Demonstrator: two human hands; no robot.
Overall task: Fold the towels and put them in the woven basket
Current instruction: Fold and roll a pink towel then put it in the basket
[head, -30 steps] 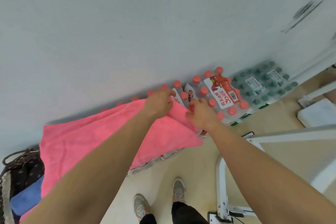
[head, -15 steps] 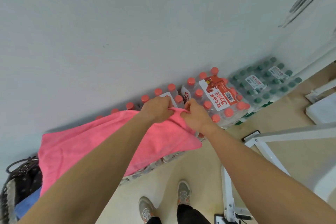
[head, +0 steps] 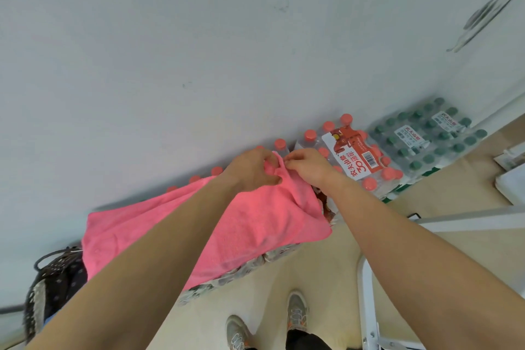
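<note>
- Your left hand [head: 251, 169] is just above the centre of the frame. Its fingers are curled and they grip the far corner of the pink towel [head: 250, 224].
- Your right hand [head: 308, 166] is just beside the left one, almost touching it. It pinches the same corner of the towel with the fingertips.
- The towel is bright pink, with a soft, slightly fuzzy surface. It lies spread from the centre of the frame toward the left.
- Between your two hands the corner is bunched into small folds. The rest of the cloth is rather flat, with only light wrinkles.
- The towel rests on top of packs of bottles with red caps [head: 355, 156], which stand on the floor [head: 326, 278] against the white wall [head: 199, 37]. The near edge of the towel hangs a little over the side of the packs.
- To the right of them, in the right part of the frame, stands a pack of bottles with green caps [head: 426, 136].
- The woven basket [head: 51, 278] is at the lower left of the frame, dark with light dots, just beside the left end of the towel.
- Your shoes [head: 297, 312] are at the bottom centre, and a white metal frame [head: 366, 293] stands to their right.
</note>
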